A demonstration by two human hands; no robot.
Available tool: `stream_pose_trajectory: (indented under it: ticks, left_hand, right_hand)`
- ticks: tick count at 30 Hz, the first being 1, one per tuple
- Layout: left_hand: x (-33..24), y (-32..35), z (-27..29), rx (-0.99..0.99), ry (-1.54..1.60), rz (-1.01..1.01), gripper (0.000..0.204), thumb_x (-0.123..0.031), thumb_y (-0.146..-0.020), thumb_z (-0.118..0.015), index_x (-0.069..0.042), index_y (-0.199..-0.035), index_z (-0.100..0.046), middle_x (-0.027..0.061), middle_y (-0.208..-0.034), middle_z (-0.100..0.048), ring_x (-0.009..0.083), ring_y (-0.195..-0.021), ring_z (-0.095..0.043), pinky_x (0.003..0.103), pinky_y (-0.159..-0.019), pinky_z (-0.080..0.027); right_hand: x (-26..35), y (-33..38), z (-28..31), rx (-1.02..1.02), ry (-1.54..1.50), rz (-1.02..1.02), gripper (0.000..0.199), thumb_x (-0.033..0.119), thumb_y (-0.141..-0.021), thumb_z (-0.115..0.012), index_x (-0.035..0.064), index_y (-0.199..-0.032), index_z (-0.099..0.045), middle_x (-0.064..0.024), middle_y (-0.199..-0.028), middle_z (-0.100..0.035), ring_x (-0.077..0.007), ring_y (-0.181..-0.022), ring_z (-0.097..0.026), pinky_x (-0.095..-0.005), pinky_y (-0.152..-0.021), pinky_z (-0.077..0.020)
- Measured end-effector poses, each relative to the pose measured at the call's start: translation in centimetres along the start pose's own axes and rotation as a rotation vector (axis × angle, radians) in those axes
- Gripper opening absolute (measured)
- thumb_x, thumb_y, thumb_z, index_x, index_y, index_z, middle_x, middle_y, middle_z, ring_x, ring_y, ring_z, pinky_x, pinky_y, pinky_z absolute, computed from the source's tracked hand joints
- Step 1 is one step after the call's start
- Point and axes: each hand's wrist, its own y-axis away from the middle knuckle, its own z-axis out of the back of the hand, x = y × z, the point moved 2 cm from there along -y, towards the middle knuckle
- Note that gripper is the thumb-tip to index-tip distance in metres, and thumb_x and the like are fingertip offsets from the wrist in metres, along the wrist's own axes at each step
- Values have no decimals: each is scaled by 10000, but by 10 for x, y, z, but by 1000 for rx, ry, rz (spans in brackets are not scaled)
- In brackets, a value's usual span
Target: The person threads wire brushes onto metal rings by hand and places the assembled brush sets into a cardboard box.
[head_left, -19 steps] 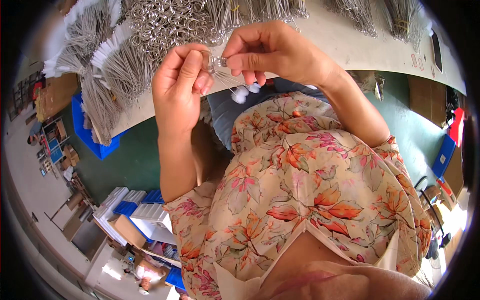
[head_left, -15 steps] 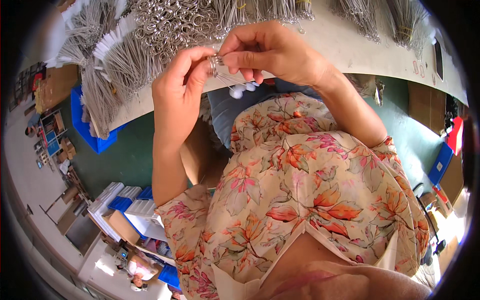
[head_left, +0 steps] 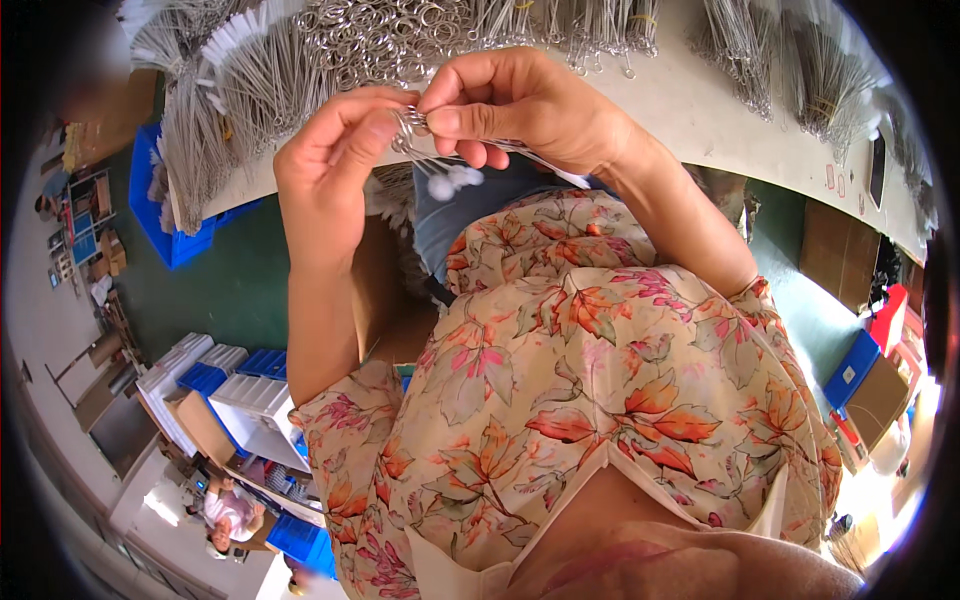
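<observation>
My left hand (head_left: 335, 155) is closed, thumb against fingers, on a metal ring from which several thin wire brushes hang. Their white tufted tips (head_left: 448, 182) dangle below my fingers. My right hand (head_left: 535, 110) meets it from the other side, its thumb and forefinger pinched at the ring's loops. A wire brush (head_left: 545, 163) with a white tip slants down to the right from under my right hand. Fingers cover most of the ring, so I cannot tell how the loops sit on it. Both hands are above the table's near edge.
Beyond my hands a heap of metal rings (head_left: 375, 45) lies on the table (head_left: 690, 125). Wire brush bundles lie to its left (head_left: 260, 75) and right (head_left: 830, 80). A blue bin (head_left: 150, 205) is below the table's left edge. A person (head_left: 230, 510) sits farther off.
Both hands appear slightly farther left, with the surroundings shifted too. A single wire brush now shows slanting from my right hand; the hanging white tips are still below the left.
</observation>
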Motion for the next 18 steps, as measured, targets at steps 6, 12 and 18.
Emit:
stream_pose_trajectory:
  ticks: [6,12,18]
  left_hand:
    - [25,9,5,-230,591,155,144,-61,-863,-538,46,-906,-625,138,-941,-634,187,-872,-566,313,-776,-432]
    - [19,10,21,-339,604,176,183,-61,-862,-523,50,-986,-601,156,-971,-626,203,-892,-577,323,-786,-452]
    - [9,56,23,-621,6,-7,157,-65,-874,-527,49,-972,-572,106,-862,-619,150,-770,-585,262,-745,-460]
  right_hand:
    - [-14,-19,-11,-23,266,162,109,66,-840,-620,-19,-896,-579,-34,-789,-601,-82,-729,-583,-224,-683,-496]
    - [-26,-49,-22,-95,377,290,112,100,-823,-633,-4,-856,-606,-61,-757,-637,-110,-711,-621,-239,-624,-497]
    - [-31,-60,-31,-112,-200,27,64,88,-890,-547,25,-903,-540,-60,-816,-640,-114,-731,-625,-205,-599,-520]
